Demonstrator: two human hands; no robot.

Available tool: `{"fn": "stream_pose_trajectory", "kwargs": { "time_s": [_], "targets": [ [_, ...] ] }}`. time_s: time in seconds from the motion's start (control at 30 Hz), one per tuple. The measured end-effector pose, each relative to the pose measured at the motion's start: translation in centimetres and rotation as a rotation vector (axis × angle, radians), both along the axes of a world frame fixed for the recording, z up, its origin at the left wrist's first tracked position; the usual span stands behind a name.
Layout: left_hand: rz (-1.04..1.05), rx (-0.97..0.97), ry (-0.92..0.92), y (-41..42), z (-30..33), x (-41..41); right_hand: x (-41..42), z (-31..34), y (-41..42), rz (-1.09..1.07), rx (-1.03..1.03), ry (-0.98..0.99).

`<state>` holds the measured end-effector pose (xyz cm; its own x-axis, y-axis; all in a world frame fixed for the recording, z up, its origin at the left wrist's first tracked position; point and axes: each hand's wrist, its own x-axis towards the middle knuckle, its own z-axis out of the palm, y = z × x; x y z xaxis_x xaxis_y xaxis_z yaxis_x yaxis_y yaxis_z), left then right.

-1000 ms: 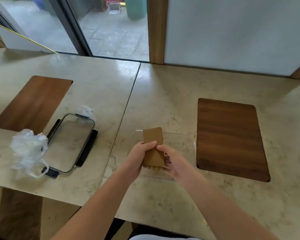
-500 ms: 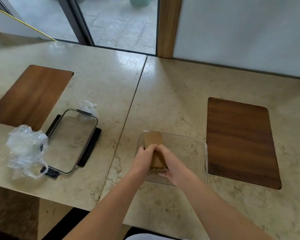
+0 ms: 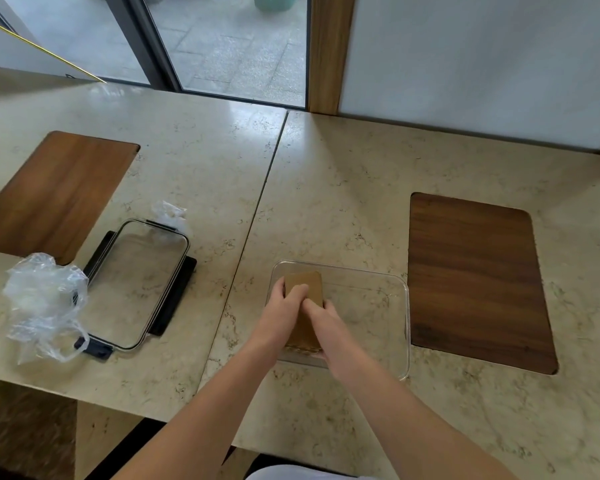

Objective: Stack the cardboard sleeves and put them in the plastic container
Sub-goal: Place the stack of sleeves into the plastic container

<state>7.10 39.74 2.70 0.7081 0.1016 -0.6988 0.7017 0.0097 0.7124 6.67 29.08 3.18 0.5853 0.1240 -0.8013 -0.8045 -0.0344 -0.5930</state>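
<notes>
Head view: stack of cardboard sleeves (image 3: 307,287) sits inside the clear plastic container (image 3: 374,299), at its left end, on the marble worktop (image 3: 343,188). Left hand (image 3: 283,311) grips the stack's left edge, thumb curled over the top. Right hand (image 3: 326,329) grips the right edge, fingers wrapped under. Left of the container: clear lid (image 3: 136,282) with black clips, and a crumpled plastic bag (image 3: 42,303). 2 wooden boards flank the scene.
</notes>
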Motion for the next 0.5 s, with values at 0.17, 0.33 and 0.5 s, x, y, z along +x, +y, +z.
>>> {"fn": "stream_pose_trajectory", "kwargs": {
  "time_s": [0.17, 0.33, 0.5],
  "targets": [
    [0.021, 0.001, 0.007, 0.1, 0.0, 0.2, 0.1, 0.6, 0.4, 0.004, -0.005, 0.005],
    [0.04, 0.021, -0.006, 0.2, 0.6, 0.4, 0.2, 0.3, -0.2, 0.0, -0.024, 0.017],
    [-0.015, 0.088, -0.019, 0.2, 1.1, 0.3, 0.2, 0.3, -0.4, 0.01, -0.019, 0.017]
  ]
}}
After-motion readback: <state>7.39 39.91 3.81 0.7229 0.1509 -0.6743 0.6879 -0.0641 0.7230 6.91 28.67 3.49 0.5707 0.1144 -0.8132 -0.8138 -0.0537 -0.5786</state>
